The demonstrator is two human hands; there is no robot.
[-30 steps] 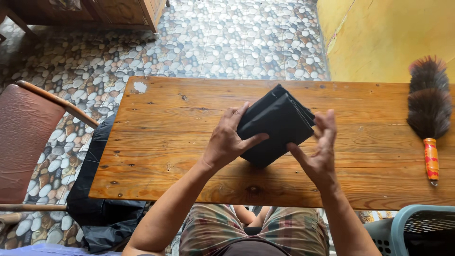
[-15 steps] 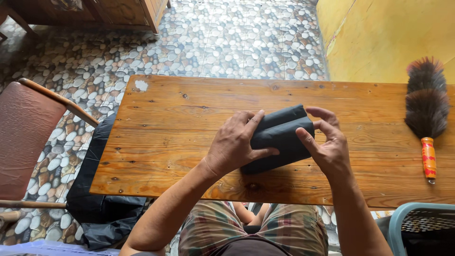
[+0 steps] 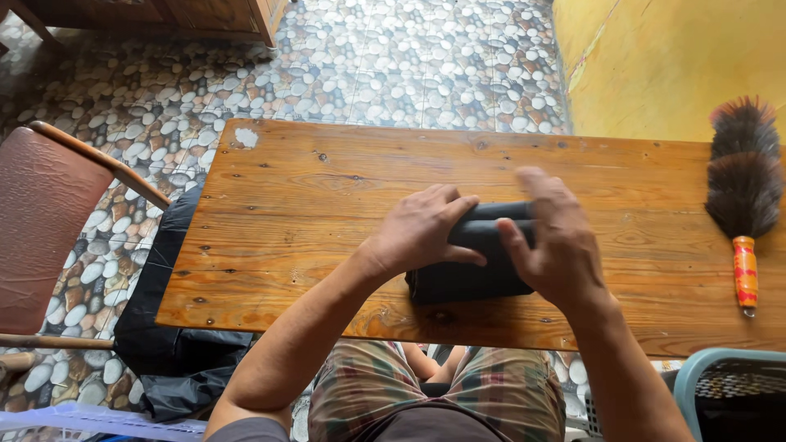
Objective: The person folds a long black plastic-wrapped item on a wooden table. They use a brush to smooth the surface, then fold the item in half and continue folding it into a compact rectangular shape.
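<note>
A dark folded cloth bundle [image 3: 471, 277] lies on the wooden table [image 3: 311, 213] near its front edge. My left hand [image 3: 422, 229] lies over the bundle's left end, thumb along its side and fingers curled on top. My right hand [image 3: 557, 241] presses on the right end, fingers draped over the top. Both hands grip the bundle, which looks rolled or folded into a compact block. Its top is mostly hidden under my hands.
A feather duster [image 3: 743, 192] with an orange handle lies at the table's right end. A brown chair [image 3: 49, 221] stands at the left. A black bag [image 3: 168, 344] sits on the pebble-patterned floor. A light blue basket [image 3: 729, 393] is at the lower right.
The cloth was held up tilted between my hands, then folded smaller. Now it lies flat on the table with both hands pressed down on top of it.
</note>
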